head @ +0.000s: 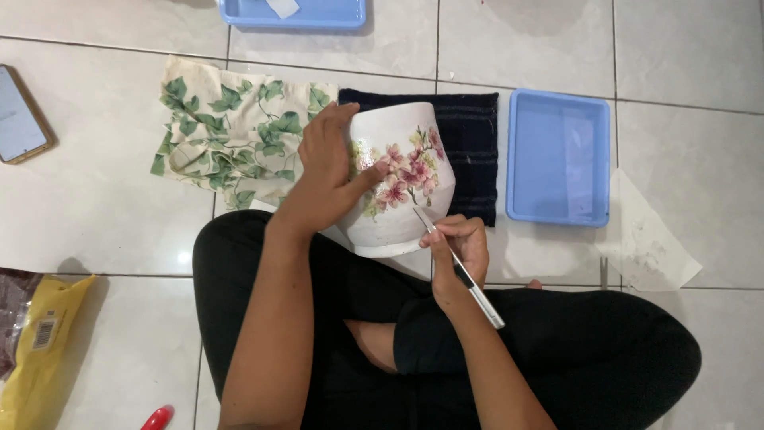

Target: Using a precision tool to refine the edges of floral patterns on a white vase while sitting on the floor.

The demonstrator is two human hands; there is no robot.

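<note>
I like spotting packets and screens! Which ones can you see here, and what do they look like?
Phone: far left on the floor tiles, flat rectangle, pale lit screen, brownish-gold edge.
Yellow packet: bottom left corner, crumpled bag with a small white barcode label.
Dark wrapper: beside the yellow packet, partly cut off.

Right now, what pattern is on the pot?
Pink blossoms with green leaves on the white pot; head view.

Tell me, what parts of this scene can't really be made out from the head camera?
- Left side of the white flowered pot: covered by the left hand.
- Tip of the thin silver tool in the right hand: too fine to identify.
- Upper blue tray: cut off by the top edge.
- Yellow packet and red object: cut off by the frame edges.
- Phone screen: too small to read.
</note>
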